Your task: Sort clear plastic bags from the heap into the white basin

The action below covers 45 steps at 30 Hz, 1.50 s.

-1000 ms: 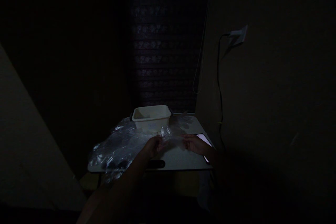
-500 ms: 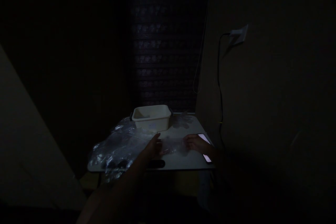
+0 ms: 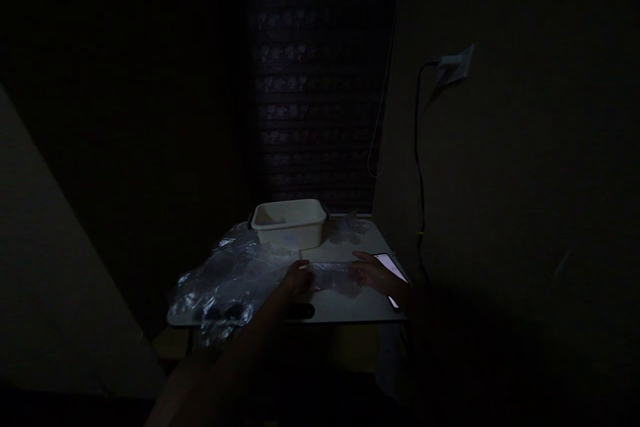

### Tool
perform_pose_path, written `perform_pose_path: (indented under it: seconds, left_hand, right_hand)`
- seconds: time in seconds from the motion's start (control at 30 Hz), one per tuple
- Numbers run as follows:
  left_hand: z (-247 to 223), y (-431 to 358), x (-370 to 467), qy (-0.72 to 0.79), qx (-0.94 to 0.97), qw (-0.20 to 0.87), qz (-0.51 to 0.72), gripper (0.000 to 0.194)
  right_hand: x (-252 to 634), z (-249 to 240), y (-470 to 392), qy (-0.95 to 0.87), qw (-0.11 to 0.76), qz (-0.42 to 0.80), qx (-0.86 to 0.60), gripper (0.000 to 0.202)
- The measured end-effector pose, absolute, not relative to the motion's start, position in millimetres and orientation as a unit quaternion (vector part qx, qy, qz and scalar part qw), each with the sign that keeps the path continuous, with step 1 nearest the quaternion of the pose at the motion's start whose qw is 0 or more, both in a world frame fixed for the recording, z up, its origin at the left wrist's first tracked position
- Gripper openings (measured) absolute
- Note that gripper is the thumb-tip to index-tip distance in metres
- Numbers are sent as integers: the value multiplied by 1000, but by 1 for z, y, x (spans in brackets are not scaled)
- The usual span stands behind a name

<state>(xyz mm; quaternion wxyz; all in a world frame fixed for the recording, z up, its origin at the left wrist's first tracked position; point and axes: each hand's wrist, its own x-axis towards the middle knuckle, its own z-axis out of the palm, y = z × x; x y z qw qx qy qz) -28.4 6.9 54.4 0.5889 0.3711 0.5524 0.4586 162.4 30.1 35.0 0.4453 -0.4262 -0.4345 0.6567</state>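
Observation:
A small clear plastic bag point(image 3: 333, 277) stretches between my two hands, low over the front half of the white table point(image 3: 345, 310). My left hand point(image 3: 299, 278) grips its left end, fingers closed. At the other end, my right hand point(image 3: 369, 272) pinches the plastic, with one finger raised apart. A lit phone point(image 3: 390, 265) lies under and beside my right wrist. To the left of my left hand spreads a heap of crinkled clear plastic point(image 3: 230, 277), which hangs over the table's front edge. The room is dark, so fine detail is lost.
Behind my hands stands a white plastic tub point(image 3: 290, 235) with dark handles; something pale lies inside. More thin clear plastic point(image 3: 349, 230) rests at the back right. A black cord point(image 3: 419, 160) runs down the right wall from a socket point(image 3: 456, 65). Dark blinds point(image 3: 310, 113) hang behind.
The plastic between my hands has gone from bunched and blurred to pulled flat and taut. My right hand's upper finger has lifted slightly.

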Motion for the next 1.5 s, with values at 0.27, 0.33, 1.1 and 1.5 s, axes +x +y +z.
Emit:
perform_pose_path:
  seconds: [0.27, 0.33, 1.1, 1.5]
  left_hand:
    - [49, 12, -27, 560, 403, 569, 448, 48]
    - [46, 15, -28, 559, 412, 568, 441, 48]
    - [30, 18, -28, 572, 437, 567, 400, 50]
    - [32, 18, -29, 569, 446, 570, 390, 46]
  right_hand:
    - [159, 40, 27, -430, 469, 643, -427, 39]
    - [160, 38, 28, -432, 474, 637, -427, 34]
    - [161, 28, 38, -439, 519, 548, -487, 28]
    - [159, 35, 32, -412, 530, 566, -479, 27]
